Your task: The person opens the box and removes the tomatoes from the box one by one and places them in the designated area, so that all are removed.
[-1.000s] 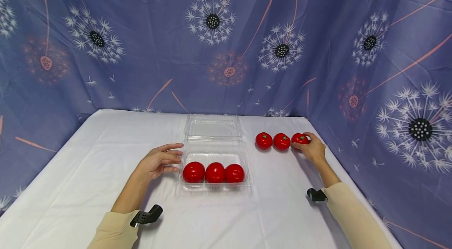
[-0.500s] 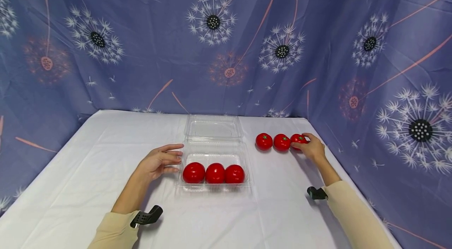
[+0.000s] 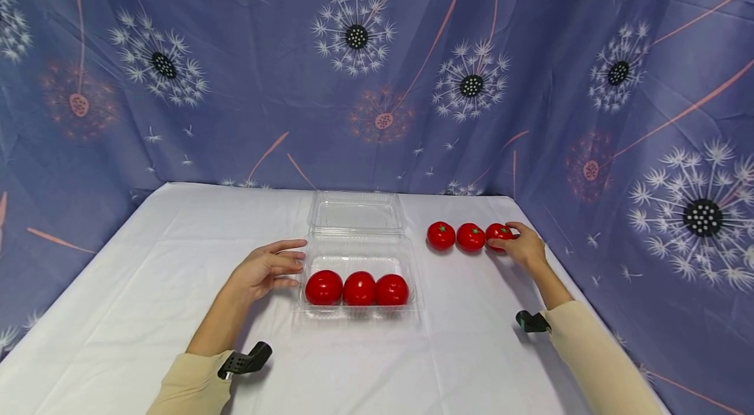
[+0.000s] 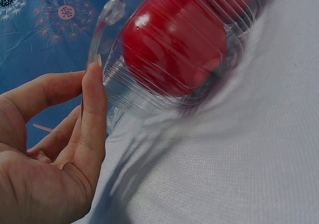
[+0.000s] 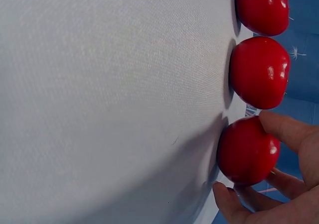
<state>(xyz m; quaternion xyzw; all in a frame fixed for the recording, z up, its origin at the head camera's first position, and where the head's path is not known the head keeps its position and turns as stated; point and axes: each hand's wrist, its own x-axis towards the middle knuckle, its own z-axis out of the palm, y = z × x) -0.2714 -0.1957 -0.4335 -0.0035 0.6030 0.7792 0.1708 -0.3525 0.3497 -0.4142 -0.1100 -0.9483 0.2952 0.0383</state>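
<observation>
In the head view, my left hand [image 3: 259, 271] lies beside a clear plastic clamshell container [image 3: 412, 271]. Its relaxed fingers touch the container's left edge, plainest in the left wrist view. Three red tomatoes [image 3: 359, 288] stand in a row along the near side of the tray half. To the right, my right hand [image 3: 524, 247] holds the rightmost loose tomato [image 5: 246, 152], which looks set on the cloth, thumb and fingers curved around it. Two more tomatoes, a middle one [image 3: 470, 237] and a left one [image 3: 440, 235], sit beside it, green stem marks up.
The container's lid [image 3: 356, 212] is folded back flat behind the tray half. A white cloth [image 3: 330, 369] covers the table. A blue dandelion-print curtain [image 3: 259, 74] hangs at the back and sides, close to my right arm.
The held tomato has shifted slightly left and nearer, beside the middle one. My right wrist has since edged a little right. My left hand and the container have stayed put.
</observation>
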